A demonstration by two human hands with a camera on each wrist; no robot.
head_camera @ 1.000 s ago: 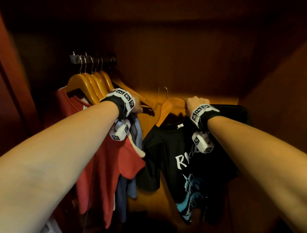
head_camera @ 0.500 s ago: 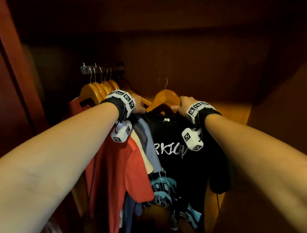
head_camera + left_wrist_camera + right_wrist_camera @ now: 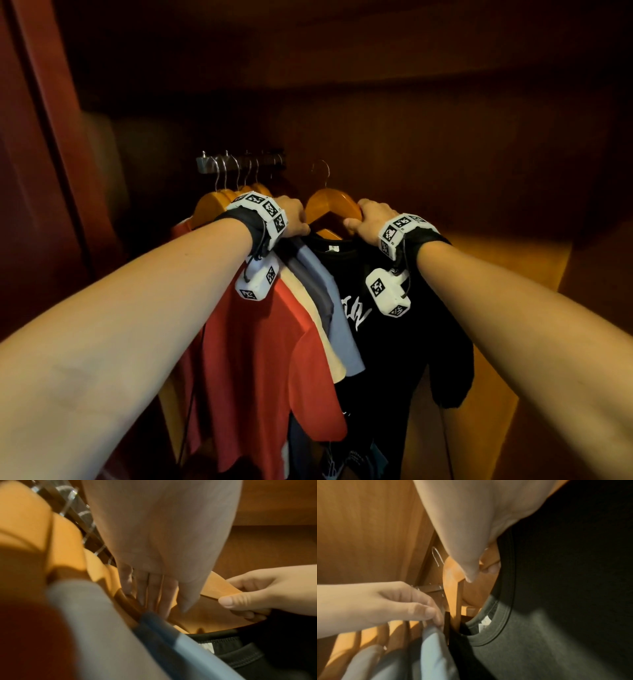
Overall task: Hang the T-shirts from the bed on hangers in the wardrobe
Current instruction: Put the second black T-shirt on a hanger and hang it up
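Interior of a dark red-brown wooden wardrobe (image 3: 428, 144), seen from the head camera. The right hand (image 3: 371, 219) grips the right shoulder of a light wooden hanger with a metal hook (image 3: 330, 205), fingers curled over the top and thumb beneath, as the left wrist view confirms (image 3: 264, 592). This hanger carries the black T-shirt with white lettering (image 3: 387, 329), whose collar and label sit just below the hanger's neck; its hook stands free to the right of the short metal rail (image 3: 239, 162), and whether it touches the rail cannot be told. The left hand (image 3: 291, 219) rests, fingers extended and held together, between the held hanger and the row of wooden hangers already on the rail (image 3: 219, 202), touching their shoulders without pinching anything. From that row hang a red T-shirt (image 3: 253, 359), a cream garment (image 3: 308, 308) and a blue-grey garment (image 3: 329, 294), pressed side by side against the left flank of the black T-shirt.
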